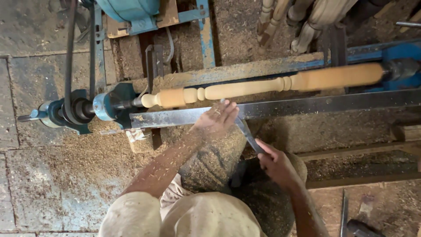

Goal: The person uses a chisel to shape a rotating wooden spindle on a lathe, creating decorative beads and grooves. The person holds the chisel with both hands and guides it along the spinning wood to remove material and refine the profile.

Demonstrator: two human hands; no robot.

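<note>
The spindle (263, 85) runs left–right across mid-frame, just above the left hand (218, 119) pressing the chisel (245, 131) down on the steel rail (307, 105) – the right hand (276, 164) grips its lower end.

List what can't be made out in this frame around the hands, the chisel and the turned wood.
- Chisel tip, head view: hidden behind the left hand at the metal tool rest.
- Chisel handle: covered by the right hand.
- Wooden spindle surface detail: blurred.
- Spindle's right end: lost in the dark tailstock.
- Finished spindles: cut off by the top edge.
- Blue motor: cut off by the top edge.
</note>
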